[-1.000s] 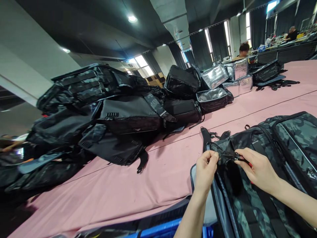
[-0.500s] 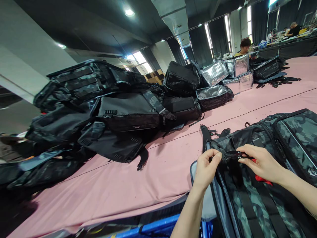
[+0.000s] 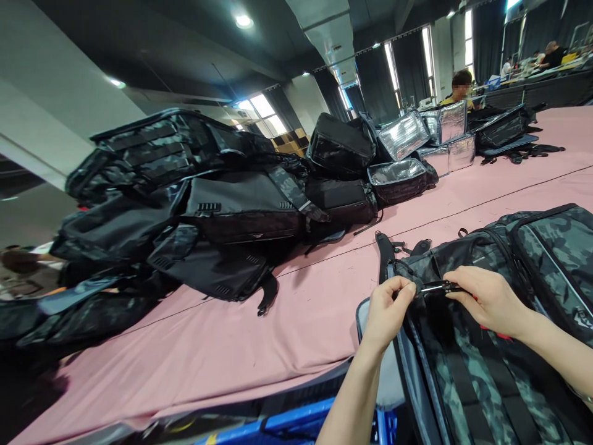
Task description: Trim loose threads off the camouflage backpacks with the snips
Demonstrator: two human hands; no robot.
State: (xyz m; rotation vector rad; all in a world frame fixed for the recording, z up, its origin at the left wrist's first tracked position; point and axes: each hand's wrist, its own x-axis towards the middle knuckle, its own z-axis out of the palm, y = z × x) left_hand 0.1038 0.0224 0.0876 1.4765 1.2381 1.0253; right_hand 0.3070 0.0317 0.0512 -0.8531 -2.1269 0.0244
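A dark camouflage backpack (image 3: 491, 346) lies on the pink table cover in front of me, at the lower right. My left hand (image 3: 386, 312) pinches the fabric at the backpack's top edge, fingers closed. My right hand (image 3: 486, 300) is closed on small black scissors (image 3: 438, 287) whose tip points left at the spot the left hand pinches. Something red (image 3: 498, 330) shows under the right hand.
A big heap of black and camouflage backpacks (image 3: 185, 204) covers the left and middle of the pink table (image 3: 259, 346). Open bags with silver lining (image 3: 407, 154) stand further back. A person sits behind them, others far right. A blue crate (image 3: 296, 426) is below the near edge.
The right hand with the scissors has shifted slightly left and up toward the pinched spot. The left hand stays put.
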